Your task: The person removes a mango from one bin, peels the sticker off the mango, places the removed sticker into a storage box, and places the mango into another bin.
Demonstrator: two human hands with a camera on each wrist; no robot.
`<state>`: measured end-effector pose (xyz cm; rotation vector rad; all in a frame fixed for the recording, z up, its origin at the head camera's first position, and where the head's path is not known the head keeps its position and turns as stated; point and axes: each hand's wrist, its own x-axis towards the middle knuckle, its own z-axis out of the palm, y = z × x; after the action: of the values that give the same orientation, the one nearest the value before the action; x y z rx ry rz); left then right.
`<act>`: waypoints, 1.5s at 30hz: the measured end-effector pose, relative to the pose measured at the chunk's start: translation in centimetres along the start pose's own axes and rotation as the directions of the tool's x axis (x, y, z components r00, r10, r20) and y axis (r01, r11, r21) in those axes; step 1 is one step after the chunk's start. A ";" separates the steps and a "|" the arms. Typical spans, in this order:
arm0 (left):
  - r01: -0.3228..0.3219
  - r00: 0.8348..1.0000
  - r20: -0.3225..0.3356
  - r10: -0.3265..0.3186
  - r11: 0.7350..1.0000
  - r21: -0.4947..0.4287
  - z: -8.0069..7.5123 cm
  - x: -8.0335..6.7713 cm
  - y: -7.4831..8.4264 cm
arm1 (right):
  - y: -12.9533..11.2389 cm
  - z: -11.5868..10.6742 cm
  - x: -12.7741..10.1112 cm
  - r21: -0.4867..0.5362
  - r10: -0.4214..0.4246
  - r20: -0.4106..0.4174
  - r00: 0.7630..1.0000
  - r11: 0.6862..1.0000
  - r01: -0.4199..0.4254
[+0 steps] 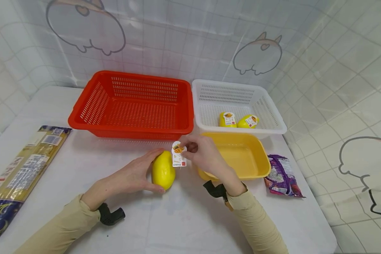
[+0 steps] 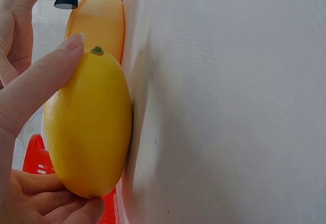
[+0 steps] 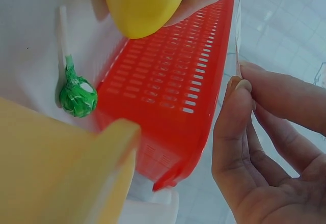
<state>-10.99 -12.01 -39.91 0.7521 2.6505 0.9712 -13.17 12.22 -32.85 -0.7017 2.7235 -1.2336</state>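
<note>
The mango (image 1: 163, 171) lies on the table (image 1: 184, 218), a little in from the middle of its near edge, stem end pointing towards the baskets. The left hand (image 1: 130, 176) cups it, thumb along one flank and fingers curled under the other, probably to keep it from rolling. The right hand (image 1: 203, 153) pinches a label (image 1: 179, 154) between thumb and fingertips just above the fruit's far end, held upright so its printed face shows. Beside that hand sits a yellow tub (image 1: 241, 155). Behind it, along the table's far edge, a white basket (image 1: 238, 106) holds two mangoes (image 1: 238, 120) already labelled, and a red basket (image 1: 130, 104) stands to its left. A lollipop (image 3: 77, 96) lies by the red basket. A purple packet (image 1: 282, 176) rests near the right edge, a long pack (image 1: 22, 173) at the left edge.
</note>
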 end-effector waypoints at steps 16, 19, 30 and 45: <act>0.016 1.000 0.026 -0.016 1.000 0.003 0.0 0.1 0.0 | 0.8 -0.5 0.1 -0.015 0.000 0.041 0.999 1.000 0.000; 0.018 0.999 0.028 -0.018 1.000 0.003 0.0 0.1 0.1 | 0.8 -0.7 0.1 -0.023 -0.002 0.045 0.999 1.000 0.003; 0.010 1.000 0.009 -0.010 1.000 0.014 0.1 0.0 0.1 | 0.6 -1.8 0.0 -0.033 0.028 0.078 0.997 0.999 -0.025; -0.001 1.000 -0.001 0.001 1.000 0.017 0.1 -0.2 0.0 | 1.1 -3.7 0.5 -0.092 0.054 0.115 0.992 0.995 -0.043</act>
<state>-10.84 -12.09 -39.98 0.7571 2.6626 0.9504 -14.98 15.24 -31.11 -0.6889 2.6965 -1.0312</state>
